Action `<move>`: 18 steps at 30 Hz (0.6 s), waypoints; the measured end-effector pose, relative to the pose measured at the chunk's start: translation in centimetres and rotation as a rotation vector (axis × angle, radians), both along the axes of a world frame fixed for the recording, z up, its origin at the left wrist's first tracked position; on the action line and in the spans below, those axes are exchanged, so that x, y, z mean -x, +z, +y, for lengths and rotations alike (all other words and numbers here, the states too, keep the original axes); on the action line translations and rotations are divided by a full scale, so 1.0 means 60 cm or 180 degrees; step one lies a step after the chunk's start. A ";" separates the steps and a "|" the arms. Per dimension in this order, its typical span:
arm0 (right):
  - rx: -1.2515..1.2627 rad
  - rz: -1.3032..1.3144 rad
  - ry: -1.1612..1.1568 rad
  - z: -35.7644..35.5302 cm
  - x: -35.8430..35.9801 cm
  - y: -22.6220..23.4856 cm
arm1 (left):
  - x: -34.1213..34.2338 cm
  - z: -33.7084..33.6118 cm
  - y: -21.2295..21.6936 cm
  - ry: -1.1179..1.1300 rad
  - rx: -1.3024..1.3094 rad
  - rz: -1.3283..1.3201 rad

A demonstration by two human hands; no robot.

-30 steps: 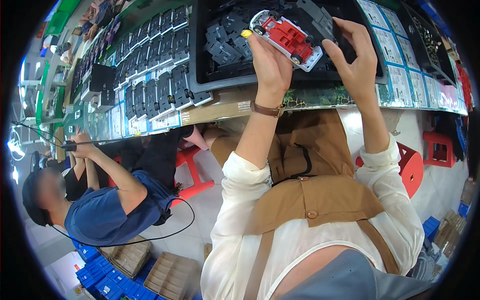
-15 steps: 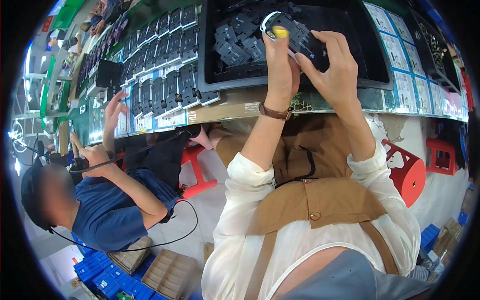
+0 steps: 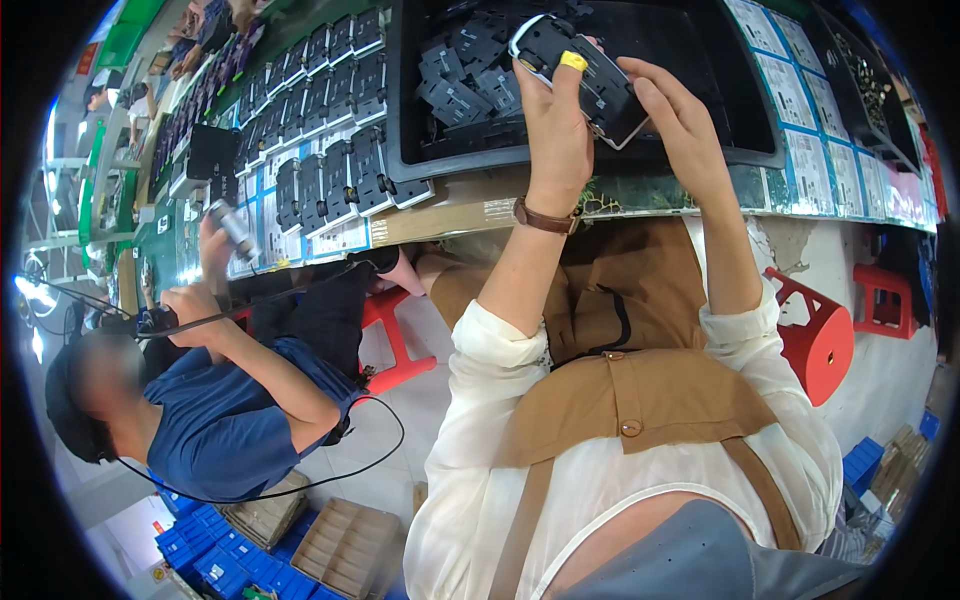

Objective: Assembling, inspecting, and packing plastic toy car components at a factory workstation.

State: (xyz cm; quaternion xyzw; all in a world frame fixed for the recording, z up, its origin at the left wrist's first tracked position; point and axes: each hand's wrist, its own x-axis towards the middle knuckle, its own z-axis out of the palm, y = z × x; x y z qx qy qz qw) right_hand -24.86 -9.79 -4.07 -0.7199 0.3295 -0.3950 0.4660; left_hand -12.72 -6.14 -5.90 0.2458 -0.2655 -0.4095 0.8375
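Over a large black bin (image 3: 470, 160), my left hand (image 3: 560, 135) grips a toy car (image 3: 606, 95) with its black underside turned up and a white rim showing. Yellow tape wraps the left thumb, which presses on that underside. My right hand (image 3: 690, 120) is at the car's right end, its curled fingers against the edge; its thumb is mostly hidden. Several loose black chassis plates (image 3: 455, 85) lie in the bin, behind and left of the car.
Rows of similar black-and-white toy cars (image 3: 335, 185) stand on the bench to the left. Beside me sits a co-worker (image 3: 240, 420) holding a small light-coloured item. Printed sheets (image 3: 805, 175) and a black tray (image 3: 860, 90) are at right. A red stool (image 3: 815, 340) stands below.
The toy car has turned so more of its black underside shows, and it sits slightly lower. My right hand has shifted along its edge. The co-worker's far hand now lifts an item.
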 end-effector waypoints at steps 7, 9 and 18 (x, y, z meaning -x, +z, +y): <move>-0.0681 -0.0413 0.0461 -0.017 0.012 -0.022 | 0.006 -0.006 0.003 -0.0130 0.0075 0.0102; -0.0725 -0.0506 0.0428 -0.016 0.011 -0.021 | 0.008 -0.005 0.003 0.0051 0.0012 0.0042; -0.0047 -0.0406 0.0154 0.016 0.005 0.028 | -0.097 0.092 0.044 0.0273 -0.0233 -0.0165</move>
